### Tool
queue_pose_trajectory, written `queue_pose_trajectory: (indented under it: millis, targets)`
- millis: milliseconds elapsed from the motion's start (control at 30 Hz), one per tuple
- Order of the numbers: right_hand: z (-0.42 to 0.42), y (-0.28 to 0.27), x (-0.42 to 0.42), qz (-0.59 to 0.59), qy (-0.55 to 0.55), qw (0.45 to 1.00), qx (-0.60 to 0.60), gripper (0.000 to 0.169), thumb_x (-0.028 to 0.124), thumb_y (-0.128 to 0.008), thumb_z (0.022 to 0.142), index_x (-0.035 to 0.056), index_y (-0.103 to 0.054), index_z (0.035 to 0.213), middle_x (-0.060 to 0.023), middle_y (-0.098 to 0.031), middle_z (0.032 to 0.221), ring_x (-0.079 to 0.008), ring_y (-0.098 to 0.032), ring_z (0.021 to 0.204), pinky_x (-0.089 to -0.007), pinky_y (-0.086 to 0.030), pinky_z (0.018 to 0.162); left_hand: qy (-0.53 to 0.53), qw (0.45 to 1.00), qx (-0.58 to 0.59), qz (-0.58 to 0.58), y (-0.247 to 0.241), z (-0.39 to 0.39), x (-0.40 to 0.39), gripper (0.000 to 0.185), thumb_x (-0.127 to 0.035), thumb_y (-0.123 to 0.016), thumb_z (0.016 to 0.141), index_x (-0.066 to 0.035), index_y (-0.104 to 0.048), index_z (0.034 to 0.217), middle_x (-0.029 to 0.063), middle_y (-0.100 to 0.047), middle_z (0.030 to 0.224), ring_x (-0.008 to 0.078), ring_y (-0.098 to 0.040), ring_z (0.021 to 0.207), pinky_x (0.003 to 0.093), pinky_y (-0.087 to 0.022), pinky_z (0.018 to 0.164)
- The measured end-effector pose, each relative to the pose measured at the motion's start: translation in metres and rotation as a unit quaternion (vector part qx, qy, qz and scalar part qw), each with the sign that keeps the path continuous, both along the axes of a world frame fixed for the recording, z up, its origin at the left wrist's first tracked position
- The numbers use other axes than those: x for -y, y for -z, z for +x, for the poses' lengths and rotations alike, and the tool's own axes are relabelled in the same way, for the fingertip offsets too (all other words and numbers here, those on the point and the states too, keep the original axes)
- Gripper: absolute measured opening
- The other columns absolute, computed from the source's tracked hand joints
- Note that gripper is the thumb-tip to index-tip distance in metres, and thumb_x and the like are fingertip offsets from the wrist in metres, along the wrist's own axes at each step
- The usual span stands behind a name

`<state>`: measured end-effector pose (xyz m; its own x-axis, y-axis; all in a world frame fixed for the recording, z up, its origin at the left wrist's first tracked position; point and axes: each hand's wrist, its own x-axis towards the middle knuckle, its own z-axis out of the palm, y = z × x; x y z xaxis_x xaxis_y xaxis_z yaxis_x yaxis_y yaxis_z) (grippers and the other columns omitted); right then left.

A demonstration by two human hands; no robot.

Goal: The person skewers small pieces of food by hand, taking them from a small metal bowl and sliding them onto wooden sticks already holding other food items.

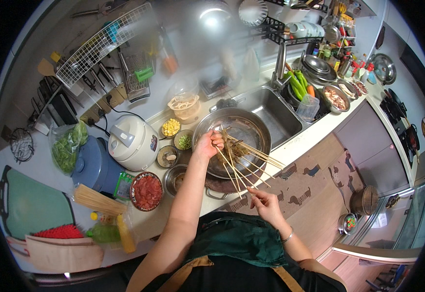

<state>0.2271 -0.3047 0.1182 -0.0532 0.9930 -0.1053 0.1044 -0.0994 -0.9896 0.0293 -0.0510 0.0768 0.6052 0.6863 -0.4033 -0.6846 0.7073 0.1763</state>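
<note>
Over a large steel basin (207, 124), my left hand (211, 143) is closed around a bunch of brownish shrimp (234, 149) threaded on wooden skewers (269, 157). The bare ends of the skewers fan out to the right and towards me. My right hand (265, 204), nearer my body, has thumb and index finger at the end of one skewer, which seems pinched between them. The basin stands at the left edge of the sink, partly over a round brown board (219, 184).
Left of the basin are bowls of diced yellow food (171, 127), chopped green pieces (185, 141) and red meat (146, 191), beside a white rice cooker (134, 142). Right of it lie the steel sink (276, 113), green peppers (298, 85) and a clear plastic cup (308, 107).
</note>
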Motion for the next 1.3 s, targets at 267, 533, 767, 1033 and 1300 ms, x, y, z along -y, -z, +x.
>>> queue_pose_trajectory:
  millis: [267, 533, 767, 1033, 1300]
  targets:
    - [-0.012, 0.012, 0.007, -0.018, 0.021, 0.999, -0.016, 0.03, 0.001, -0.049, 0.088, 0.002, -0.056, 0.117, -0.0013, -0.057, 0.068, -0.006, -0.049, 0.058, -0.0206, -0.038, 0.05, -0.048, 0.991, -0.103, 0.064, 0.005, 0.009, 0.004, 0.029, -0.036, -0.036, 0.095, -0.016, -0.041, 0.074, -0.006, -0.029, 0.052, 0.0091, -0.029, 0.044, 0.0251, -0.026, 0.046]
    - [-0.024, 0.011, 0.007, 0.082, 0.056, 0.991, 0.088, 0.032, -0.003, -0.05, 0.085, 0.0009, -0.055, 0.116, -0.0071, -0.058, 0.066, -0.0091, -0.053, 0.056, -0.0258, -0.042, 0.051, -0.054, 0.995, -0.06, 0.058, 0.006, 0.01, 0.002, 0.029, -0.032, -0.034, 0.095, -0.013, -0.041, 0.074, -0.004, -0.027, 0.053, 0.0109, -0.028, 0.048, 0.0263, -0.027, 0.048]
    - [-0.034, 0.007, 0.007, 0.166, 0.058, 0.972, 0.158, 0.038, -0.005, -0.053, 0.077, 0.0005, -0.054, 0.115, -0.0154, -0.057, 0.066, -0.0231, -0.057, 0.051, -0.0305, -0.045, 0.05, -0.067, 0.995, -0.044, 0.056, -0.003, 0.01, 0.005, 0.025, -0.025, -0.038, 0.093, -0.012, -0.039, 0.071, -0.004, -0.028, 0.052, 0.0109, -0.029, 0.046, 0.0258, -0.027, 0.049]
    - [-0.045, 0.015, 0.001, 0.108, 0.084, 0.99, 0.031, 0.027, -0.002, -0.048, 0.086, 0.0003, -0.055, 0.112, -0.0056, -0.061, 0.073, -0.0099, -0.056, 0.058, -0.0247, -0.047, 0.054, -0.079, 0.995, 0.004, 0.063, -0.008, 0.01, 0.011, 0.027, -0.027, -0.034, 0.095, -0.011, -0.038, 0.075, -0.0033, -0.028, 0.054, 0.0113, -0.028, 0.047, 0.0265, -0.027, 0.05]
    - [-0.038, -0.009, -0.007, -0.12, 0.005, 0.903, -0.413, 0.025, 0.006, -0.042, 0.092, 0.0014, -0.05, 0.115, -0.0041, -0.054, 0.066, -0.0044, -0.029, 0.036, -0.0194, -0.023, 0.033, -0.09, 0.993, 0.028, 0.075, -0.013, 0.008, 0.014, 0.029, -0.029, -0.032, 0.097, -0.011, -0.038, 0.075, -0.0028, -0.028, 0.055, 0.0117, -0.03, 0.049, 0.0267, -0.028, 0.052]
